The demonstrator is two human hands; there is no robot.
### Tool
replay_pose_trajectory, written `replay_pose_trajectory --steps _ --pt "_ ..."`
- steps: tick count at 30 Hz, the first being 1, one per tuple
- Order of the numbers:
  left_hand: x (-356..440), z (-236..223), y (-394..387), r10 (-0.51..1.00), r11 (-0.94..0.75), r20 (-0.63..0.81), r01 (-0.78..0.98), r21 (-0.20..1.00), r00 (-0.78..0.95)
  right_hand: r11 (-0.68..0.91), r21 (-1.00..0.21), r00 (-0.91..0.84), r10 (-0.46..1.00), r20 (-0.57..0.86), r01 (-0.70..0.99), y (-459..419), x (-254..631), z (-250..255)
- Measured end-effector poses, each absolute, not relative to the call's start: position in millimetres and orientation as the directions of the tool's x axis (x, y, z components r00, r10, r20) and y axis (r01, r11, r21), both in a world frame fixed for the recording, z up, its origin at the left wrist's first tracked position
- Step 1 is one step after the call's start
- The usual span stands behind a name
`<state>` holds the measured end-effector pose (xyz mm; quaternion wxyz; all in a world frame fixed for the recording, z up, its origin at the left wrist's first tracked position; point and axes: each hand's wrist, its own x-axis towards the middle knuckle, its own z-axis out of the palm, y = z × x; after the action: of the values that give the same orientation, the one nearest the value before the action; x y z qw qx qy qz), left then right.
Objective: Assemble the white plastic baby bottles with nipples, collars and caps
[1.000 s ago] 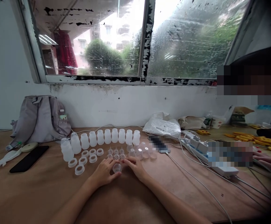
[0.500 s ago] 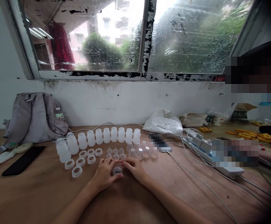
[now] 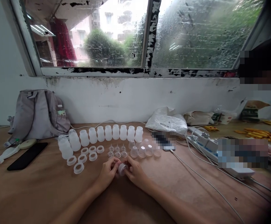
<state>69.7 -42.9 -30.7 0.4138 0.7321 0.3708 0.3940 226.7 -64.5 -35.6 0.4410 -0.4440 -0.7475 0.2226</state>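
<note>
Between my hands, just above the table, is a translucent bottle collar ring (image 3: 122, 169), tilted on its side. My right hand (image 3: 135, 171) is closed with thumb and fingers on its right side. My left hand (image 3: 108, 171) is closed too, its fingertips pinched at the ring's left edge. Whether a nipple sits inside the ring I cannot make out. Just beyond my fingers stand several clear silicone nipples (image 3: 117, 148), with several clear domed caps (image 3: 142, 151) to their right. Several loose collar rings (image 3: 79, 168) lie to the left.
An arc of frosted baby bottles (image 3: 100, 133) stands behind the parts. A black phone (image 3: 27, 156) and a grey backpack (image 3: 37, 115) are at left. To the right are a plugged-in phone (image 3: 162, 141), a white plastic bag (image 3: 167, 120), a power strip (image 3: 236, 171) with cables, and a co-worker.
The collar ring has come up off the table and tipped over. My left fingers, spread around it before, have drawn together, and my right hand has moved onto it.
</note>
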Motion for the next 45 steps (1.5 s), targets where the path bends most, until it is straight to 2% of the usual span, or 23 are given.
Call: replay_pose_trajectory --steps 3,6,10,13,19,24,27,29,31,32,35,38,39,42,45 --pt "71.9 -31.8 -46.9 0.893 -0.291 0.225 0.117 0.95 0.388 0.438 -0.769 -0.119 0.892 0.437 0.465 -60.4 228.1 -37.6" --pt "71.7 -31.1 -49.2 0.857 -0.259 0.202 0.057 0.964 0.474 0.39 -0.806 -0.049 0.909 0.413 0.446 -57.7 230.8 -37.7" --pt "69.8 -28.0 -51.1 0.814 -0.078 0.059 0.008 0.997 0.578 0.349 -0.824 -0.004 0.921 0.389 0.445 -56.6 231.9 -38.0" --pt "69.7 -25.5 -52.7 0.804 -0.018 0.011 0.006 1.0 0.594 0.329 -0.825 0.017 0.925 0.379 0.459 -56.0 230.9 -38.7" --pt "71.5 -25.3 -55.5 0.786 -0.009 -0.004 0.019 1.0 0.619 0.337 -0.826 0.012 0.924 0.383 0.452 -57.1 230.7 -38.4" --pt "72.2 -29.1 -58.5 0.776 -0.058 0.009 0.057 0.997 0.63 0.341 -0.814 0.014 0.919 0.393 0.47 -55.4 233.9 -40.1" --pt "71.7 -22.6 -60.0 0.784 -0.139 0.028 0.132 0.981 0.62 0.399 -0.782 -0.049 0.901 0.43 0.479 -52.7 235.9 -41.0" --pt "67.4 -10.4 -56.4 0.819 -0.29 0.091 0.272 0.918 0.566 0.429 -0.762 -0.076 0.889 0.452 0.484 -51.2 237.0 -41.3" --pt "57.4 6.2 -44.8 0.876 -0.429 0.208 0.504 0.749 0.436 0.403 -0.783 -0.062 0.902 0.427 0.473 -50.4 237.8 -41.9" --pt "49.8 14.6 -35.4 0.9 -0.434 0.273 0.641 0.634 0.34 0.37 -0.81 -0.05 0.919 0.392 0.455 -50.2 238.1 -42.4" --pt "19.8 32.9 2.2 0.93 -0.187 0.366 0.904 0.385 0.037 0.282 -0.879 -0.052 0.957 0.284 0.383 -50.2 238.3 -44.2" --pt "-10.4 34.7 36.9 0.911 0.037 0.393 0.975 0.217 -0.122 0.288 -0.887 -0.056 0.956 0.287 0.361 -50.6 237.8 -44.7" --pt "-18.1 32.4 44.5 0.911 0.054 0.394 0.983 0.174 -0.12 0.292 -0.886 -0.055 0.955 0.292 0.361 -50.7 237.6 -44.4" --pt "-31.0 22.1 54.2 0.905 0.042 0.415 0.992 0.12 -0.089 0.28 -0.888 -0.065 0.959 0.275 0.364 -50.9 237.1 -42.9" --pt "-32.2 14.5 51.2 0.829 -0.023 0.557 0.994 0.11 -0.043 0.262 -0.895 -0.079 0.965 0.251 0.362 -51.1 236.9 -41.7"
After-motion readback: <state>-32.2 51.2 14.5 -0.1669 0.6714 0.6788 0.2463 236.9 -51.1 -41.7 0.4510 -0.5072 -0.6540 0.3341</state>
